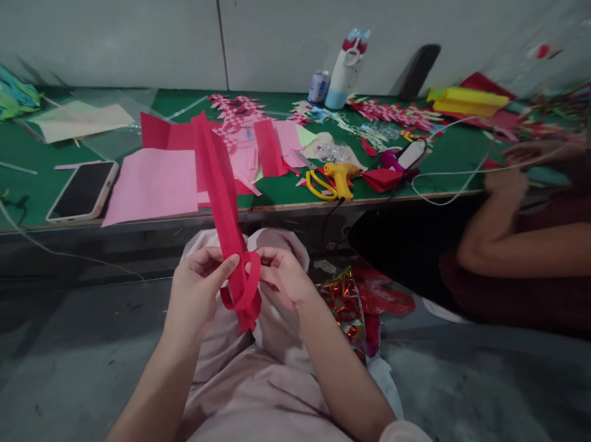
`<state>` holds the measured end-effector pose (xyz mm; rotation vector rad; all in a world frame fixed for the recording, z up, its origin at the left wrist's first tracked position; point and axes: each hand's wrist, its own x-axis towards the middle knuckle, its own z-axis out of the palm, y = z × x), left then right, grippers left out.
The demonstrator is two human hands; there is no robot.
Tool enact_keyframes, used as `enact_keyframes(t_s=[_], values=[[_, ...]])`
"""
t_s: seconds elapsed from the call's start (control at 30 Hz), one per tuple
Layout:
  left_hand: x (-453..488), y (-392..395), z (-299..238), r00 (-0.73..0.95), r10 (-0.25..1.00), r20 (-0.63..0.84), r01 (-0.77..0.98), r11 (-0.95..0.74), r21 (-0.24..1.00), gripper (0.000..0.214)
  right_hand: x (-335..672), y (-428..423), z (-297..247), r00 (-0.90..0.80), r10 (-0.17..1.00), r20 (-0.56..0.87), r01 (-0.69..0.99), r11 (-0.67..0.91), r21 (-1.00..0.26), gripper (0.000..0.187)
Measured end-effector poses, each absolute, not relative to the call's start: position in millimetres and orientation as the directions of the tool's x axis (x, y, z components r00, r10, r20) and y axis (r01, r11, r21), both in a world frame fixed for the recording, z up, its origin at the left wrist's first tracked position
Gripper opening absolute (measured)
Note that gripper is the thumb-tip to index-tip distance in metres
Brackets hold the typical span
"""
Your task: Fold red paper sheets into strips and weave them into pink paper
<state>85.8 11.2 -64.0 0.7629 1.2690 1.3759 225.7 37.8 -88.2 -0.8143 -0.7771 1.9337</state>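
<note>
Above my lap, a long red paper strip (221,203) stands tilted, its upper end reaching over the table edge. My left hand (199,282) pinches the strip's lower part between thumb and fingers. My right hand (282,277) has its fingertips closed on a narrow red paper loop (254,278) that curls around the strip's lower end. Exactly how the loop joins the strip is hard to make out. Closest on the table are a pink paper sheet (155,184) and a folded red sheet (165,133) behind it.
On the green table (6,197) lie a phone (83,191), yellow-handled scissors (320,184), a yellow glue gun (341,178) and paper scraps. A white bottle (345,71) and a can (318,87) stand behind. At right, another person's arm (505,227) rests near a white cable (448,174). Shiny bags (355,298) lie below.
</note>
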Motion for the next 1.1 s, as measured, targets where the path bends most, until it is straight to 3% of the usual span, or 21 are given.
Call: enact_keyframes(t_s=[0.13, 0.5, 0.77, 1.1], values=[[82.9, 9.0, -67.2, -0.157, 0.965, -0.209, -0.208, 0.175, 0.962, 0.024, 225.9, 38.3, -91.5, -0.404, 0.888, -0.221, -0.485, -0.412, -0.772, 0.038], [88.6, 10.2, -60.8, -0.249, 0.946, -0.209, -0.282, 0.136, 0.950, 0.027, 223.1, 33.2, -88.4, -0.354, 0.917, -0.183, -0.522, -0.356, -0.775, 0.036], [88.0, 10.6, -62.7, -0.251, 0.944, -0.214, -0.290, 0.137, 0.947, 0.027, 225.6, 34.6, -86.9, -0.410, 0.873, -0.263, -0.453, -0.445, -0.772, 0.042], [82.0, 5.0, -70.9, -0.160, 0.963, -0.217, -0.228, 0.178, 0.957, 0.024, 227.6, 35.5, -86.4, -0.370, 0.893, -0.255, -0.478, -0.418, -0.772, 0.044]])
